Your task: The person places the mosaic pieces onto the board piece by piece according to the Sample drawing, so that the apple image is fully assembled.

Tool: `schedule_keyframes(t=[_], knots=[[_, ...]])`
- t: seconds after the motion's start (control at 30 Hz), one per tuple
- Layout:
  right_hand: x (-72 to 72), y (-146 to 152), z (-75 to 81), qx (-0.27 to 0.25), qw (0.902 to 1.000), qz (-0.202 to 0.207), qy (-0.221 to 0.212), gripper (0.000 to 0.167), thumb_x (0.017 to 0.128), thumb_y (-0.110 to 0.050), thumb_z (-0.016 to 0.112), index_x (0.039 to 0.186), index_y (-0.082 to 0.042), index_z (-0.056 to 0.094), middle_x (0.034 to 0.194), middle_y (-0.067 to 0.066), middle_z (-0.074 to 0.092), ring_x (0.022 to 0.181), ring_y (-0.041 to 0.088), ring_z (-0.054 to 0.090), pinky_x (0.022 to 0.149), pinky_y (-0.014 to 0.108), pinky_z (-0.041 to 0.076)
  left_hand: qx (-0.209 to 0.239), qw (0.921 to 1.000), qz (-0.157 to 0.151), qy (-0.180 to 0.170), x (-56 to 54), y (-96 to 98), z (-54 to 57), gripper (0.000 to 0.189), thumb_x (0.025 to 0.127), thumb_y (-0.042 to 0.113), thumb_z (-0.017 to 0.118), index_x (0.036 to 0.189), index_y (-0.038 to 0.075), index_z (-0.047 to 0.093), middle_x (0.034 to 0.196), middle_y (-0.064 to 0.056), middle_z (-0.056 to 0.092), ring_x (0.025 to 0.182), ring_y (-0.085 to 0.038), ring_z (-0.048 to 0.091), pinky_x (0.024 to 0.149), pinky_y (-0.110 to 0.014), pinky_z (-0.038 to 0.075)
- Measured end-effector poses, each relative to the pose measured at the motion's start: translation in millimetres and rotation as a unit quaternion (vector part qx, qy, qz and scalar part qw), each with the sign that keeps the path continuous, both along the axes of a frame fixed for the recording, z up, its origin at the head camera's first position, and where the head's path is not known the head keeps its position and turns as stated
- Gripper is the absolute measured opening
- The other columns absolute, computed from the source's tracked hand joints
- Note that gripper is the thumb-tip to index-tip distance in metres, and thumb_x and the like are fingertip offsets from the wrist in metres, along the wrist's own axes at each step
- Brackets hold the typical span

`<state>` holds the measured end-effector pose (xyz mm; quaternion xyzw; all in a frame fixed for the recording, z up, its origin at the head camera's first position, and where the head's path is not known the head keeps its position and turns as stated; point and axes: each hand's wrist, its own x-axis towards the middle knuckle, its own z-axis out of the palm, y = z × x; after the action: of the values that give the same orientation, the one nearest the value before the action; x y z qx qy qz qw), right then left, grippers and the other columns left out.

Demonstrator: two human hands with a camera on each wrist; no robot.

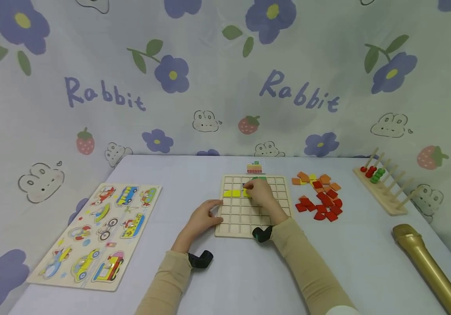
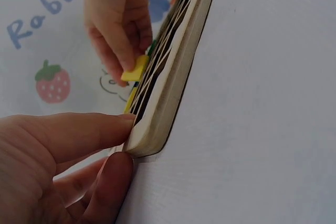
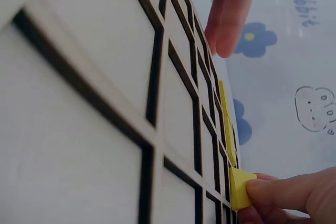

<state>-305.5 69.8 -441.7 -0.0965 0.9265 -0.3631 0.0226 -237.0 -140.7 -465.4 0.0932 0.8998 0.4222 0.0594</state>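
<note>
A wooden grid board point(image 1: 249, 218) lies flat in the middle of the table. My left hand point(image 1: 214, 211) pinches its left edge between thumb and finger, which the left wrist view shows at the board's corner point(image 2: 157, 124). My right hand point(image 1: 249, 190) is over the upper rows and pinches a yellow tile point(image 2: 135, 69), tilted at a cell's edge. In the right wrist view the yellow tile point(image 3: 240, 188) sits between my fingertips point(image 3: 283, 192), touching the board point(image 3: 105, 103). Two yellow tiles point(image 1: 232, 193) lie in the row beside it, and green tiles point(image 1: 260, 178) are above.
A small pattern card point(image 1: 255, 166) lies behind the board. Loose red and orange tiles point(image 1: 319, 197) are piled to its right. Farther right stand a wooden peg rack with beads point(image 1: 382, 183) and a gold microphone point(image 1: 426, 262). A vehicle puzzle point(image 1: 99, 232) lies at the left.
</note>
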Motion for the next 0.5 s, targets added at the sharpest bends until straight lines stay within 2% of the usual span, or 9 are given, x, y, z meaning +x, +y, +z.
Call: schedule_keyframes(t=[0.27,0.5], knots=[[-0.6,-6.8,-2.2,0.043,0.9982,-0.013,0.039,0.012,0.084,-0.004,0.063,0.094,-0.006,0.070,0.086,0.006,0.064,0.078,0.019,0.056,0.070,0.032,0.046,0.000,1.0000,0.002,0.000,0.1,0.9,-0.3,0.054,0.079,0.013,0.071,0.130,0.010,0.054,0.135,-0.009,0.046,0.063,-0.013,0.046,0.056,-0.027,0.041],[0.7,-9.7,-0.9,0.057,0.9971,-0.012,0.049,0.014,0.083,-0.006,0.066,0.097,-0.006,0.069,0.084,0.007,0.065,0.076,0.020,0.059,0.066,0.032,0.047,-0.001,1.0000,0.003,0.001,0.3,0.3,-1.3,0.054,0.079,0.013,0.071,0.130,0.009,0.053,0.136,-0.011,0.046,0.062,-0.012,0.046,0.056,-0.026,0.041]])
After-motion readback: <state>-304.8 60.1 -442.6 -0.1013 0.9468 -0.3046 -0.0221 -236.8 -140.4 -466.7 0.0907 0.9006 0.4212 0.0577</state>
